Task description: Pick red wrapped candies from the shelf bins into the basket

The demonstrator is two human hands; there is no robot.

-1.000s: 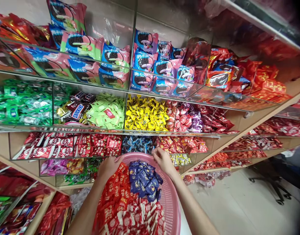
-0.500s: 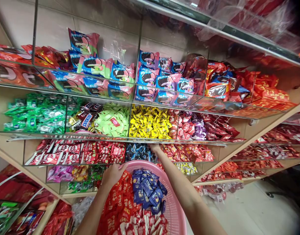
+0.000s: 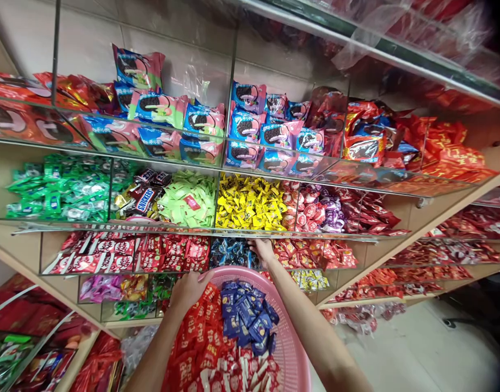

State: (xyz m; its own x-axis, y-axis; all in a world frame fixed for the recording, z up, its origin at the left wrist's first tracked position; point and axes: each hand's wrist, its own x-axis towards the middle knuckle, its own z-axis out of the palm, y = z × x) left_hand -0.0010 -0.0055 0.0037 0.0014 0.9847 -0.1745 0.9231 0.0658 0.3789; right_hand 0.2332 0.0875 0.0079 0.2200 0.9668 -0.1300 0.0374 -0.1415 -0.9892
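My left hand is closed over the far left rim of a pink plastic basket. Inside the basket lie red packets on the left, dark blue packets at the upper right and red-and-white wrapped sweets nearest me. Beyond the rim, my right hand reaches into a shelf compartment, at the right side of some blue-and-black wrapped sweets. Its fingertips are partly hidden among the wrappers under the shelf edge, so I cannot tell whether they hold anything.
Clear dividers split the shelves. Yellow sweets, pale green packets and a Snickers bar lie one level up, with cookie packs above. Red packets fill the compartment left of my right hand. Floor shows at lower right.
My right hand has shifted slightly toward the right and back from the compartment, and more of its fingers show. The left hand and basket stay almost where they were.
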